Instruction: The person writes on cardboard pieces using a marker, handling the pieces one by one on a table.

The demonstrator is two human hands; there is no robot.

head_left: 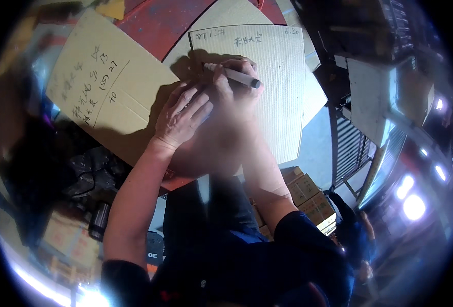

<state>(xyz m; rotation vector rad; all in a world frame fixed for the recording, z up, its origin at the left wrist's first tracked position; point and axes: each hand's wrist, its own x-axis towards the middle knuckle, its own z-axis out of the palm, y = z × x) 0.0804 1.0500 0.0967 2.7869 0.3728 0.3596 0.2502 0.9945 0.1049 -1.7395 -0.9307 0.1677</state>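
Observation:
My right hand [236,94] grips a marker pen [243,78] with a pale barrel and a dark end. Its tip points left, at the left side of a ribbed sheet of cardboard [277,107] that bears handwriting along its top. Just left of it, my left hand [179,116] lies with fingers extended across the edge where two sheets meet. Under that hand and to its left is a second, smooth piece of cardboard [134,77], with dark handwriting and a drawn line. The area between my forearms is blurred.
More cardboard and a red surface [167,23] show beneath the sheets. Stacked cartons [308,193] stand below right, near another person [353,227]. A black cylinder [99,221] is at lower left. Metal grating [350,146] is on the right.

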